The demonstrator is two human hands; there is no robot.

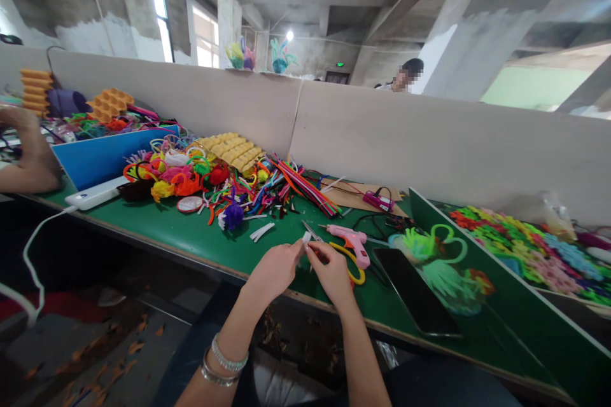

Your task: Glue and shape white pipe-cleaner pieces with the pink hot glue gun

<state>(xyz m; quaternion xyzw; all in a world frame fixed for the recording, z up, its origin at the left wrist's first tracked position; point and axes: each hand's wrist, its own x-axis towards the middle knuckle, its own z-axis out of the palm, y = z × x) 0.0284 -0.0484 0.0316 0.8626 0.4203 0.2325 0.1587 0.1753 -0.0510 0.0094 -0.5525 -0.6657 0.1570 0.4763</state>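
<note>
My left hand (275, 268) and my right hand (330, 270) meet over the front edge of the green table (214, 229), fingertips pinched together around a small white piece (306, 238). Its kind is too small to tell, and the fingers cover part of it. Just beyond them lie scissors with yellow handles (359, 276), their blades pointing away. A pink hot glue gun (351, 240) rests against the scissors. Left of my hands are a few loose white strips (262, 232).
Bundled colourful pipe cleaners (310, 187) and a heap of fuzzy pieces (184, 178) fill the back left. At right are a black phone (415, 292), green fuzzy crafts (443, 280) and a low divider (506, 286). Another person's arm (33, 152) is at far left.
</note>
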